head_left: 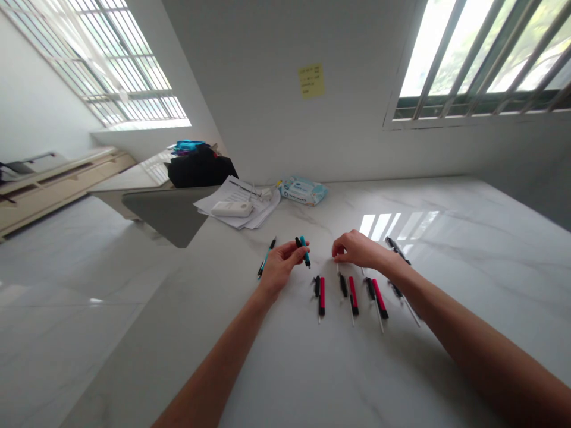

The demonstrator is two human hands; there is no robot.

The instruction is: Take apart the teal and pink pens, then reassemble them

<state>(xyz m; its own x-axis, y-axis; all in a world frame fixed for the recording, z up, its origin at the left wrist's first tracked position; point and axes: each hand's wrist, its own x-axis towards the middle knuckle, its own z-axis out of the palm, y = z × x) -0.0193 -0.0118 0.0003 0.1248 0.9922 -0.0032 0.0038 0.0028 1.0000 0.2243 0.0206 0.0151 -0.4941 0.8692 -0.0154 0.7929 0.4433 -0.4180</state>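
My left hand (281, 264) is closed around blue and black pen parts (304, 249), held just above the white table. To the right, my right hand (357, 248) is low over the tabletop, its fingertips pinched at the end of a thin white pen refill (338, 267). Left of my left hand lies a blue and black pen (266, 258). Between and below the hands are taken-apart pens: a red and black barrel (322, 296), a second red barrel (353, 295) and a third red barrel (380, 298), each beside black parts and a white refill.
More black pen parts (398, 249) lie beyond my right forearm, which partly covers others. Toward the wall are a wet-wipes pack (303, 191) and papers (223, 196) with a white device (232, 208) on them. The table's left edge drops to the floor.
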